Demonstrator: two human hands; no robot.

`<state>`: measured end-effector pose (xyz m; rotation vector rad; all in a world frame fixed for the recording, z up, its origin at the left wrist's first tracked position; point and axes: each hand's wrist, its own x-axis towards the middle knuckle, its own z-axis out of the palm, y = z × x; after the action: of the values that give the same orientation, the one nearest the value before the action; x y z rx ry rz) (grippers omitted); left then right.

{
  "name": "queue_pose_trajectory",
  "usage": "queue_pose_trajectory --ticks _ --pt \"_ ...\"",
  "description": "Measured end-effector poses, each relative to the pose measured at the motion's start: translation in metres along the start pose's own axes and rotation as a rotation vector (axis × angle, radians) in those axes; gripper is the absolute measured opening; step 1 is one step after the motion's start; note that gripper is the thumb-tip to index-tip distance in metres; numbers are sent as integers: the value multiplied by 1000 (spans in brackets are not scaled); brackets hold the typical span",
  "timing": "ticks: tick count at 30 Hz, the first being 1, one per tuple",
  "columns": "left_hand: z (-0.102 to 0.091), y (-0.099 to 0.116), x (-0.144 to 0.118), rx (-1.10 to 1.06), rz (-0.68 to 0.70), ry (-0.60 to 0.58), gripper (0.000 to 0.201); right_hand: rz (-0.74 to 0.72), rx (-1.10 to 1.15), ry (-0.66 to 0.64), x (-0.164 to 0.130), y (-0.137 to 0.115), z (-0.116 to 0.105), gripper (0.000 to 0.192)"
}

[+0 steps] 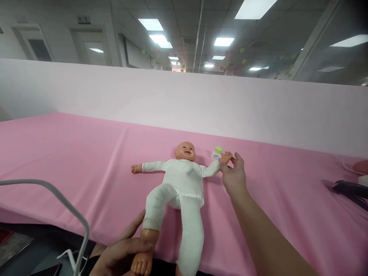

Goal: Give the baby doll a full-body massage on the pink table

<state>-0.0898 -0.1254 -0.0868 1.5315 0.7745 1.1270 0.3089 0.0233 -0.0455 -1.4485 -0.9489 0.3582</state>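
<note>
A baby doll (pixel 184 178) in a white top and white leggings lies on its back on a pink cloth (pixel 94 161), its head away from me. My left hand (pixel 122 251) grips the doll's bare foot at the near left, thumb over the ankle and fingers around the side. At the doll's other side, my right hand (pixel 234 176) pinches its raised hand near the wrist. Just behind that hand stands a small clear bottle (pixel 216 154) with a green cap. The doll's other foot is mostly cut off by the lower edge.
A white partition (pixel 172 99) runs along the far side of the cloth. A grey cable (pixel 60 193) arches at the near left over a dark seat (pixel 37 251). A black object (pixel 349 188) lies at the right edge.
</note>
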Motion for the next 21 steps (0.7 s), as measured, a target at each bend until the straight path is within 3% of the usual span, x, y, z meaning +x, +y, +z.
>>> queue_pose_trajectory --ticks 4,12,17,21 --pt "7 13 21 39 98 -78 37 -253 56 -145 -40 -32 17 84" --pt "29 42 66 179 148 -255 38 -660 -358 -469 -71 -45 45 35" --pt "37 44 84 177 175 -232 30 -817 -387 -588 -72 -48 46 35" --pt "38 42 87 180 153 -215 31 -827 -449 -628 -71 -47 44 44"
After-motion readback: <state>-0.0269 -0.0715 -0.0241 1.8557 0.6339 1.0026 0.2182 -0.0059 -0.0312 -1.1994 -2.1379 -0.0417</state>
